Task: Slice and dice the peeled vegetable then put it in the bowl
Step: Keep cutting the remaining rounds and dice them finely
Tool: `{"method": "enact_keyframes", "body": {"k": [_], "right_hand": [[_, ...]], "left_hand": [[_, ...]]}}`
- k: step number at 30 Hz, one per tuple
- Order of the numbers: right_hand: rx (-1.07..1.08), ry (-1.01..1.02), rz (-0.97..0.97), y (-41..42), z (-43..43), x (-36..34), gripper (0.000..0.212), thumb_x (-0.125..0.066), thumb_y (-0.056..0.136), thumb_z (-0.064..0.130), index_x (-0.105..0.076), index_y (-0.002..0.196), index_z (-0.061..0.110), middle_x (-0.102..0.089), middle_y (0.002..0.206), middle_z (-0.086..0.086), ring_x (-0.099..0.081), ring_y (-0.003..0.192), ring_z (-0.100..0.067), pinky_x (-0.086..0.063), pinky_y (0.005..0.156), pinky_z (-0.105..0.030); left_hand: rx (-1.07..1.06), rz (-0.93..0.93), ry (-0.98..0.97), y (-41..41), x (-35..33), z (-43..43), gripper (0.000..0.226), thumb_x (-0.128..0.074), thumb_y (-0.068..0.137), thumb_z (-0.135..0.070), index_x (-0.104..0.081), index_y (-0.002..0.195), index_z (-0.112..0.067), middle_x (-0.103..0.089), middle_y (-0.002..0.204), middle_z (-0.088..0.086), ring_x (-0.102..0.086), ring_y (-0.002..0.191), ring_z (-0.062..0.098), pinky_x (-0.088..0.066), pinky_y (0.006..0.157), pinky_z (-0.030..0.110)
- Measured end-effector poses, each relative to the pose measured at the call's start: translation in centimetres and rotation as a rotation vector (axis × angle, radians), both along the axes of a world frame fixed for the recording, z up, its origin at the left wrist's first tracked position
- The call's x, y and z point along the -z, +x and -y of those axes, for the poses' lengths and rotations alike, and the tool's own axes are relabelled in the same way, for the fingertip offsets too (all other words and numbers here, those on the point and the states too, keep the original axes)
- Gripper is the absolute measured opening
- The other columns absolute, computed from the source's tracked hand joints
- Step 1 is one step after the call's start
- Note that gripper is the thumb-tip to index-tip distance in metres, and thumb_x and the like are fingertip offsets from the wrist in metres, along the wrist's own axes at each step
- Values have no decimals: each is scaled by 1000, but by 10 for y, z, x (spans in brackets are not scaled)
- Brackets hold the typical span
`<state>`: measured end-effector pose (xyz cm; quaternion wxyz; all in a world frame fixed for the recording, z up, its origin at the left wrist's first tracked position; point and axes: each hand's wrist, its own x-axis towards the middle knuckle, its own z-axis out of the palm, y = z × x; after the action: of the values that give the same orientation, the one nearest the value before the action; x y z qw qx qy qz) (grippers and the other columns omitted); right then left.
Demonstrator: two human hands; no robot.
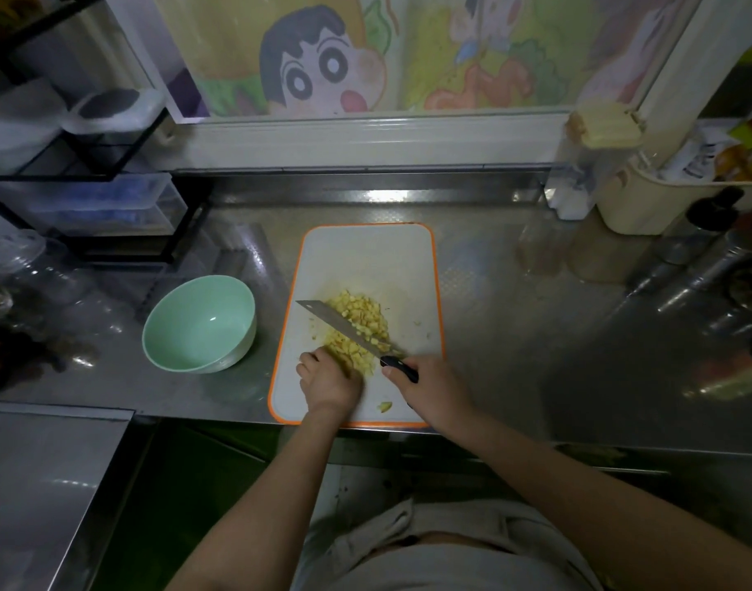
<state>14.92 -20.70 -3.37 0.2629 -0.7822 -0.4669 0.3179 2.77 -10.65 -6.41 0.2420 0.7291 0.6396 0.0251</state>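
A steel counter (514,334) runs beneath a window. On it, a white cutting board (365,258) with an orange rim lies lengthwise, its near short edge at the counter's front edge. A pale green bowl (186,317) stands upright on the counter just beside the board's left edge, with nothing visible inside it.

A knife (344,328) lies slantwise across the near half of the board. Its squared tip points toward the board's left edge and its black handle toward the near right corner. A pile of diced yellow vegetable (361,313) sits on the board's near half, with cubes on both sides of the blade.

The person's right hand (429,386) is wrapped around the knife handle, thumb on top, over the board's near right corner. The left hand (329,379) rests on the board at the pile's near left edge, fingers curled down against the cubes. Whether they grip any pieces cannot be told. One stray piece (384,406) lies apart from the pile, near the board's front edge between the two wrists.
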Motion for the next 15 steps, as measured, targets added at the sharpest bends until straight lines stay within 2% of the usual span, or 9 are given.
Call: {"method": "enact_keyframes", "body": {"k": [4,8,12,15], "right_hand": [[-3,4,2,0,1,0,36,-47,93,50,-42,63,31,-45,56,6,-45,52,-9,-30,50,-25],[1,-4,-41,1,3,0,32,-47,94,49,-47,68,30,-52,61,4,-52,58,-13,-38,56,-28],[14,-7,-109,3,3,3,27,-47,94,48,-54,79,27,-53,62,4,-53,60,-15,-41,59,-31],[30,4,-149,5,-1,5,27,-48,93,49,-53,74,29,-49,60,6,-53,60,-16,-42,59,-33]], "left_hand": [[67,-55,69,-3,6,-1,49,-55,87,-29,-36,123,-1,-35,127,19,-33,118,34,-33,95,40],[135,-85,86,-9,7,-5,43,-51,88,-23,-37,124,-4,-36,127,17,-33,116,34,-32,94,42],[247,-115,95,-24,7,-15,46,-49,86,-17,-37,131,-10,-35,131,14,-33,117,33,-30,94,40],[310,-120,88,-33,7,-21,49,-49,87,-17,-37,134,-15,-35,133,12,-33,119,32,-30,94,38]]}}
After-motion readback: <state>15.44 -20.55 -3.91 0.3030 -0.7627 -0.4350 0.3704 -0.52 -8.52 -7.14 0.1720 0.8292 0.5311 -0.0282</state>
